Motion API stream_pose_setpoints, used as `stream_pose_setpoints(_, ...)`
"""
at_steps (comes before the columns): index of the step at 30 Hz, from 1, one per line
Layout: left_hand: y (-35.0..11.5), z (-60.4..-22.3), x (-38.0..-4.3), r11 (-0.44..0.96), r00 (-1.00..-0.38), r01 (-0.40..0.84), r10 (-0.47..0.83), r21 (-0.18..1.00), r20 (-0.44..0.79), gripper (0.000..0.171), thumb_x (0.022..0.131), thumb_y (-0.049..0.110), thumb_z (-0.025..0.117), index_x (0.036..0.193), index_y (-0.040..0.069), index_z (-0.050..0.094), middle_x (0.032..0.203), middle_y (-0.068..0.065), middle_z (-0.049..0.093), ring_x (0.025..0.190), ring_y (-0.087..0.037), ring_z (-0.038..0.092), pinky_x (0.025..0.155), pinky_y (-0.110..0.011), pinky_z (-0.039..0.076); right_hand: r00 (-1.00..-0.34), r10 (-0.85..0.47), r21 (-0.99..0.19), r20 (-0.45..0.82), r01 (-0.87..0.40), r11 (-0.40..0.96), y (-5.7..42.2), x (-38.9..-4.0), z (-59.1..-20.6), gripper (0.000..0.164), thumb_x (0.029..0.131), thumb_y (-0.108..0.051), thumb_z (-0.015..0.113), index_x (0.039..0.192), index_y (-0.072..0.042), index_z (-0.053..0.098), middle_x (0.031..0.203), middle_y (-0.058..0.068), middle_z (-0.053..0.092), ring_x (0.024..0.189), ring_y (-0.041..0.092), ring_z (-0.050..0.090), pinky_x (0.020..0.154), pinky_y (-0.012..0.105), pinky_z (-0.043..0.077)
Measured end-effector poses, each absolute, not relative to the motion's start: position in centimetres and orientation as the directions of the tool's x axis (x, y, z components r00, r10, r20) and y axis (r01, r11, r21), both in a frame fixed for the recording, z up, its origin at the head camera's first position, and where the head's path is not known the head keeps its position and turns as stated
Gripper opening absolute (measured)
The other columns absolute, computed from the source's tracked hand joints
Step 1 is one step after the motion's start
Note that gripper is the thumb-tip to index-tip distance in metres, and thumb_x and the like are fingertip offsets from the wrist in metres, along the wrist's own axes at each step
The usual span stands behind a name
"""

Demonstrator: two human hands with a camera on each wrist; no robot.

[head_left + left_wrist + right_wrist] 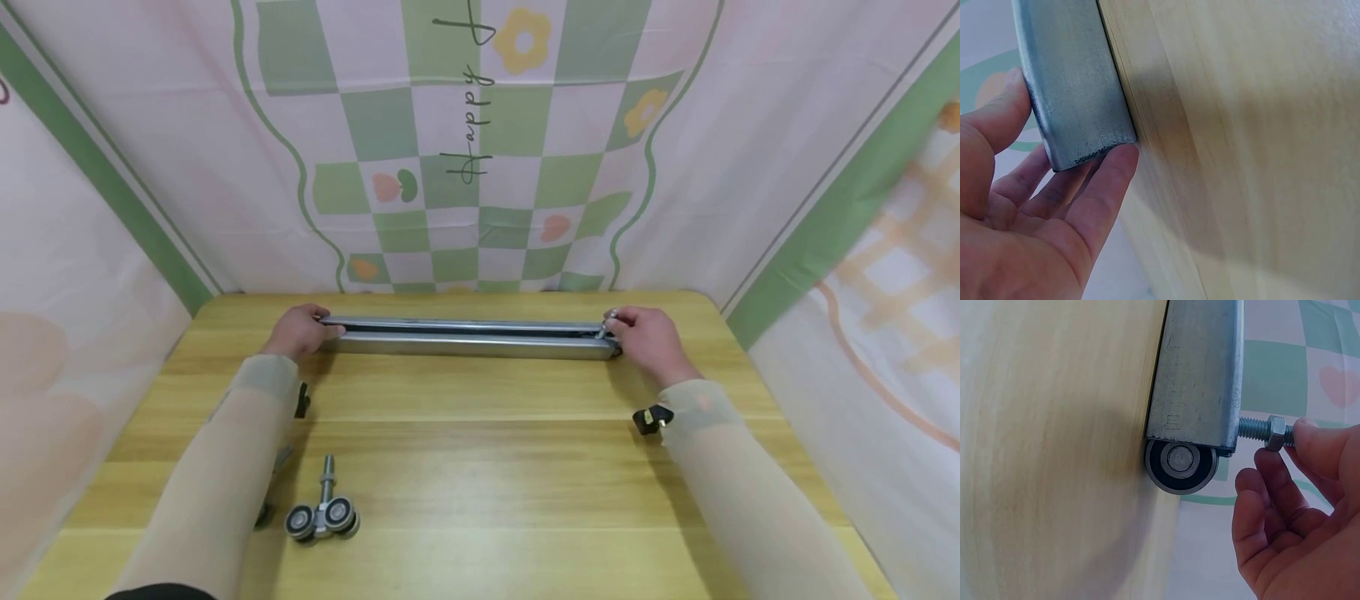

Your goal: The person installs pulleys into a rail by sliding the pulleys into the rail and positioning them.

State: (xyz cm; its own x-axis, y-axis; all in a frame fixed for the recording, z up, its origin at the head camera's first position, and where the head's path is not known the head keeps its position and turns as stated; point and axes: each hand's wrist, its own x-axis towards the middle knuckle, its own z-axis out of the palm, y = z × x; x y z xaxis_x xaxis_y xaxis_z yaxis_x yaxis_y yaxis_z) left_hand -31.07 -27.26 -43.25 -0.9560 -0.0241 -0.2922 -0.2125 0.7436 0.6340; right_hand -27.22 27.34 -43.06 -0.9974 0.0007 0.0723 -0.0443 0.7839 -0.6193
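A long grey metal rail (472, 345) lies crosswise near the far edge of the wooden table, its open slot facing up. My left hand (300, 331) holds the rail's left end. The left wrist view shows the thumb against one edge and the fingers at the end face. At the other end, my right hand (651, 340) pinches the threaded bolt (1254, 428) of a roller trolley between thumb and finger, beside its hex nut (1276, 432). One trolley wheel (1180, 464) sticks partly out of the rail's end. The rail hides the rest of the trolley.
A second roller trolley (322, 515) rests on the table (510, 475) at the near left, bolt pointing away. Another dark wheeled part (264, 515) is mostly hidden by the left forearm. Patterned curtains (480, 225) hang behind the table and at both sides.
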Motion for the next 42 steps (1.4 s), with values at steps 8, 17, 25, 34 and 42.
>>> stream_pose_setpoints(8,-27.3,-43.5,-31.2,0.730,-0.954,-0.231,-0.041,0.643,-0.296,0.066,0.096,0.033,0.068,0.145,-0.004,0.042,0.141,-0.026,0.046,0.121,-0.038,0.047,0.099,-0.050,0.042,-0.995,-0.032,-0.576,0.096,-0.082,0.813,26.4,-27.3,-43.0,0.030,0.105,-0.023,0.053,0.119,-0.002,0.070,0.115,0.018,0.068,0.104,0.034,0.058,0.088,0.051,0.044)
stream_pose_setpoints(17,-27.3,-43.5,-31.0,0.744,-0.955,-0.219,-0.030,0.631,-0.296,0.067,0.097,0.034,0.067,0.146,-0.005,0.041,0.143,-0.027,0.044,0.125,-0.040,0.045,0.102,-0.052,0.040,-0.988,-0.092,-0.536,0.126,-0.146,0.831,24.5,-27.7,-43.1,0.022,0.102,-0.017,0.056,0.109,-0.002,0.072,0.103,0.016,0.070,0.095,0.033,0.060,0.086,0.051,0.045)
stream_pose_setpoints(25,-27.2,-43.3,-30.8,0.747,-0.955,-0.220,-0.035,0.628,-0.294,0.066,0.097,0.034,0.067,0.145,-0.005,0.042,0.143,-0.027,0.045,0.126,-0.040,0.044,0.102,-0.052,0.039,-0.984,-0.114,-0.533,0.137,-0.170,0.829,22.9,-27.9,-43.0,0.021,0.102,-0.015,0.058,0.107,-0.001,0.072,0.101,0.016,0.070,0.089,0.032,0.060,0.082,0.049,0.046)
stream_pose_setpoints(34,-27.4,-43.4,-31.0,0.754,-0.956,-0.211,-0.027,0.622,-0.291,0.066,0.098,0.034,0.066,0.145,-0.006,0.042,0.143,-0.027,0.044,0.125,-0.041,0.044,0.101,-0.052,0.041,-0.978,-0.144,-0.548,0.149,-0.203,0.812,20.5,-28.3,-43.1,0.018,0.101,-0.015,0.058,0.101,-0.004,0.073,0.095,0.012,0.070,0.085,0.029,0.059,0.078,0.046,0.046)
stream_pose_setpoints(42,-27.2,-43.1,-31.0,0.754,-0.957,-0.207,-0.024,0.623,-0.289,0.066,0.098,0.033,0.066,0.145,-0.006,0.042,0.143,-0.027,0.044,0.127,-0.041,0.043,0.102,-0.052,0.040,-0.973,-0.160,-0.528,0.169,-0.227,0.819,18.5,-28.7,-43.2,0.018,0.101,-0.017,0.059,0.099,-0.007,0.073,0.093,0.010,0.070,0.084,0.029,0.059,0.078,0.047,0.046)
